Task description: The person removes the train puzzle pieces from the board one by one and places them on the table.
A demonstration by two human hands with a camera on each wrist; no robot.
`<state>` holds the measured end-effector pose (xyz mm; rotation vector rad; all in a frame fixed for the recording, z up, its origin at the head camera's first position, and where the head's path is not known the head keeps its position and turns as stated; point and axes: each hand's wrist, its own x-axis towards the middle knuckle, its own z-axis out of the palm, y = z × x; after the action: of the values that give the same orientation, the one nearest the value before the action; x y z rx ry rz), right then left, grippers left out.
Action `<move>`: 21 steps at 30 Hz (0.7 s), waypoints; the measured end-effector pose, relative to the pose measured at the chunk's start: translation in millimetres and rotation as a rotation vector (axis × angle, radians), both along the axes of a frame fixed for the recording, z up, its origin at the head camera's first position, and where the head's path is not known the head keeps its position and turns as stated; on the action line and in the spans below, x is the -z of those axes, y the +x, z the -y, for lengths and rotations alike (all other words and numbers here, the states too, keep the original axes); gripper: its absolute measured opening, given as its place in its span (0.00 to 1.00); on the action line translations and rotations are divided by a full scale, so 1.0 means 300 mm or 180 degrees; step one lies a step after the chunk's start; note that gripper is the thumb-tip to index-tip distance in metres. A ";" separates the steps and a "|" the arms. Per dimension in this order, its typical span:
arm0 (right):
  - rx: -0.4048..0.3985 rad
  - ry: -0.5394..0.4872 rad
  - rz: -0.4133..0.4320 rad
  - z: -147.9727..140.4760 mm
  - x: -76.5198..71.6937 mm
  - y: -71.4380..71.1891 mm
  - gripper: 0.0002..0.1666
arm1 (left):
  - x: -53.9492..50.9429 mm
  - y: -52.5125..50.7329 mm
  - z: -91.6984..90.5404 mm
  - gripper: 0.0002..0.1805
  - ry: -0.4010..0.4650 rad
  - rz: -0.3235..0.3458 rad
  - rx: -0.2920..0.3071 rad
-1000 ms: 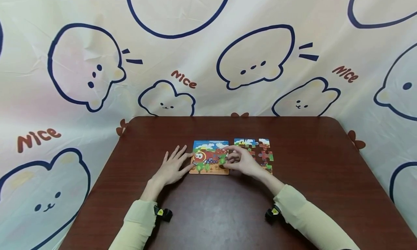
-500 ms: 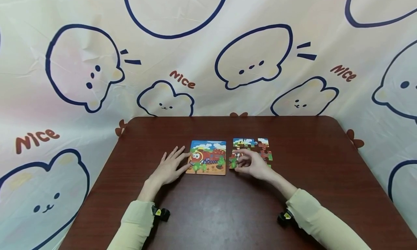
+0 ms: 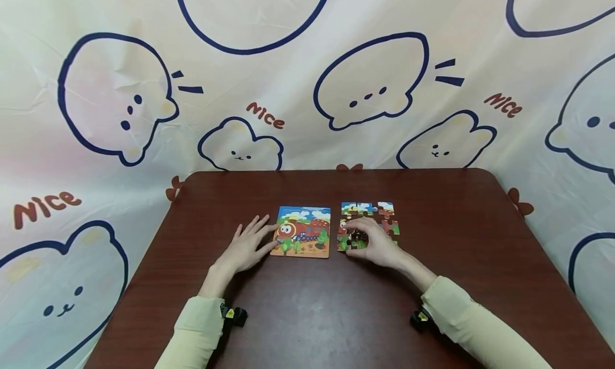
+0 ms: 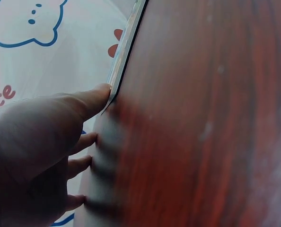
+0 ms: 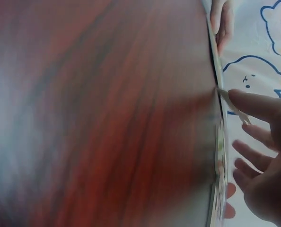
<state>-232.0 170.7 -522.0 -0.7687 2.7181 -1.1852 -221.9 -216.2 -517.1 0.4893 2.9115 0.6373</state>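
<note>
In the head view, a square picture board with a red train scene lies flat on the table. My left hand rests at its left edge with fingers spread, and the left wrist view shows the thumb touching the board's corner. To the right lies a partly assembled jigsaw puzzle with gaps in it. My right hand is over its lower left part. Seen from the right wrist, the thumb and index finger pinch a thin puzzle piece, tilted against the edge. The hand hides much of the puzzle's middle.
The brown wooden table reaches back to a pale cloth backdrop printed with cartoon bears. Loose-looking puzzle pieces stand at the jigsaw's right side, with dark table showing between them.
My right hand has moved right, from the picture board's right edge to the jigsaw's left part. My left hand stays at the board's left edge. The head view has shifted slightly.
</note>
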 end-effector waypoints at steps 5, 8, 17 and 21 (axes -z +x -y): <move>-0.0108 0.0112 -0.0298 -0.031 0.028 -0.014 0.36 | -0.004 0.000 -0.004 0.32 -0.0009 0.0024 0.0020; -0.0131 0.0114 -0.0237 -0.038 0.031 -0.018 0.36 | -0.011 0.003 -0.005 0.31 -0.0015 0.0051 0.0022; -0.0090 0.0363 -0.0054 -0.029 0.004 -0.018 0.36 | -0.014 0.006 -0.005 0.32 -0.0001 0.0031 -0.0011; -0.0070 0.0309 -0.0068 -0.033 0.003 -0.020 0.40 | -0.011 0.005 -0.009 0.31 0.0010 0.0020 -0.0011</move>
<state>-238.0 180.6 -523.0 -0.8007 2.7533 -1.0382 -220.5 -213.5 -513.8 0.4816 2.9064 0.6429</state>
